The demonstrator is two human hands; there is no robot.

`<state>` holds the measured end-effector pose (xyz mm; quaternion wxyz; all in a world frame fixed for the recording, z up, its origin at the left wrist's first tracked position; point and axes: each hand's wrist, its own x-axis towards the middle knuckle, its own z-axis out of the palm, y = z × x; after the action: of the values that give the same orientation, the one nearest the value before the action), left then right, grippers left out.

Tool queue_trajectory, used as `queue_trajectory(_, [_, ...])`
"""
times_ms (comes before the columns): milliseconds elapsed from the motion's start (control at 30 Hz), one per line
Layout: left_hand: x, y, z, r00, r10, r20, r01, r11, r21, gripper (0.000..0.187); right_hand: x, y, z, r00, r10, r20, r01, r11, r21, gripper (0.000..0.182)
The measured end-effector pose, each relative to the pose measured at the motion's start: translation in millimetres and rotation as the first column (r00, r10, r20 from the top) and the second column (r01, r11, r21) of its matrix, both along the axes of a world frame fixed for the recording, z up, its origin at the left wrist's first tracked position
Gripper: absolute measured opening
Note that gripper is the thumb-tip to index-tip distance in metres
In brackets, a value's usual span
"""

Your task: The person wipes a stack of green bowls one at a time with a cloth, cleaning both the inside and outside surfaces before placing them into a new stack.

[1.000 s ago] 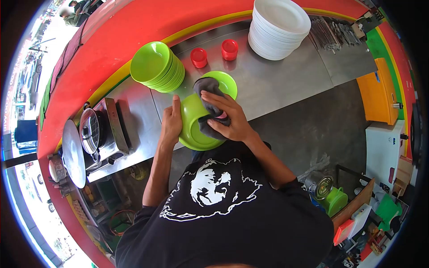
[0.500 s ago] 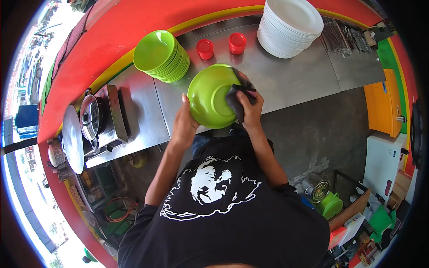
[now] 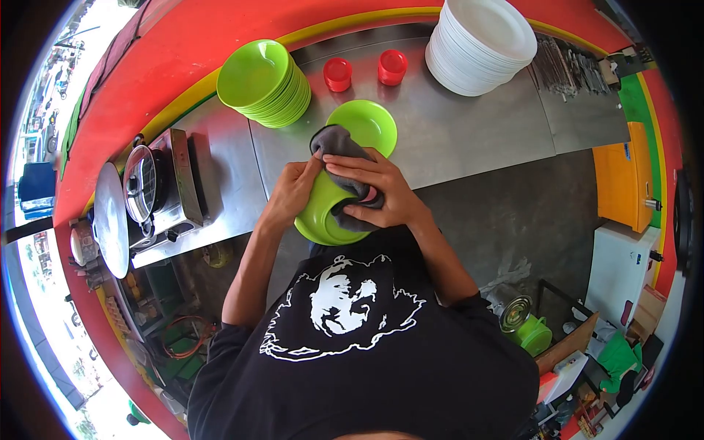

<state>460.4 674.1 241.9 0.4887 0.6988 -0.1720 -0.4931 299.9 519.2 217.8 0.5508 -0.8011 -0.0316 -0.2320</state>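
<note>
Head view: smooth green bowl (image 3: 320, 215) and a soft dark cloth between two hands

The round, glossy bowl sits tilted between the hands, in front of the black shirt (image 3: 345, 301); the left hand (image 3: 293, 192) grips its left side, thumb up, other fingers largely hidden, while the right hand (image 3: 383, 189), half curled with thumb apart from fingers, holds the bunched, matte cloth (image 3: 336, 142) against it; just beyond, another shallow green bowl (image 3: 375, 126) rests on the brushed-metal tabletop (image 3: 469, 132)
</note>
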Motion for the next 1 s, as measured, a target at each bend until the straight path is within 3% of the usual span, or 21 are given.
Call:
queue_trajectory(133, [2, -5, 15, 0.997, -0.015, -0.076, 0.01, 0.998, -0.069, 0.053, 3, -3, 1, 1.0, 0.001, 0.024, -0.001, 1.0, 0.01, 0.066])
queue_trajectory(200, [4, -9, 30, 0.971, 0.091, -0.219, -0.112, 0.99, -0.087, 0.052, 4, -7, -8, 0.999, -0.007, 0.039, 0.004, 0.997, 0.076, 0.066])
queue_trajectory(333, [2, -5, 29, 0.903, 0.207, -0.376, -0.303, 0.928, -0.216, 0.051, 9, 5, -25, 0.975, -0.222, 0.034, 0.189, 0.895, 0.405, 0.06])
queue_trajectory(433, [-14, -4, 1, 0.894, 0.371, -0.25, -0.424, 0.881, -0.21, 0.053, 13, 16, -41, 0.911, -0.407, -0.061, 0.382, 0.781, 0.493, 0.054])
queue_trajectory(533, [-23, 5, -35, 0.861, 0.461, -0.214, -0.499, 0.846, -0.189, 0.053, 13, 23, -50, 0.92, -0.351, -0.173, 0.38, 0.691, 0.615, 0.055])
queue_trajectory(567, [-23, 7, -38, 0.878, 0.46, -0.132, -0.478, 0.852, -0.214, 0.054, 13, 23, -53, 0.92, -0.349, -0.179, 0.387, 0.739, 0.551, 0.056])
queue_trajectory(700, [-8, 10, -30, 0.931, 0.35, -0.102, -0.362, 0.918, -0.159, 0.055, 10, 15, -28, 0.963, -0.258, -0.076, 0.269, 0.94, 0.213, 0.059])
queue_trajectory(867, [13, 13, -14, 0.997, 0.036, -0.072, -0.043, 0.995, -0.093, 0.053, 14, 8, 7, 0.995, 0.015, -0.096, -0.025, 0.993, -0.112, 0.062])
queue_trajectory(1000, [13, 4, 7, 0.969, 0.104, -0.225, -0.137, 0.981, -0.139, 0.047, 16, 2, 3, 0.998, -0.021, -0.062, 0.022, 1.0, 0.004, 0.065])
